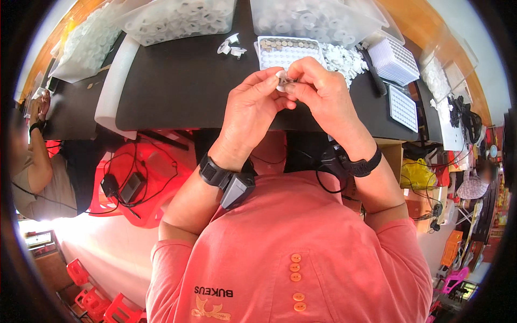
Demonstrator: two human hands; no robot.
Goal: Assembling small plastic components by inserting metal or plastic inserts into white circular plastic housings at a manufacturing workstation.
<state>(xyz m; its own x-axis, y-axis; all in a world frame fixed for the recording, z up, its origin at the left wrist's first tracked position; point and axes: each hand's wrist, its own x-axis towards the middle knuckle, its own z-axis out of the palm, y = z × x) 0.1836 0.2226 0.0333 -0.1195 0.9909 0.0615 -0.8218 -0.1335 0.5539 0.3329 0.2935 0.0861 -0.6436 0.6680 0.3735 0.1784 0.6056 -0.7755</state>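
Observation:
My left hand (250,107) and my right hand (326,94) meet above the table's near edge. Between their fingertips is a small white plastic piece (281,81), pinched from both sides and partly covered by the fingers. Just beyond them lies a white tray (291,58) with rows of small recesses; round, coin-like metal pieces (288,44) fill its far rows. To the tray's right is a heap of small white plastic bits (344,60). A few loose white plastic parts (232,47) rest on the dark tabletop (177,81) to the left.
Clear bins (177,24) of white parts line the far side, with a bulging bag (89,48) at far left. At right are stacked trays (395,60) and a single tray (403,108). A co-worker's arm (40,156) is at left, near a red stool (145,183) with cables.

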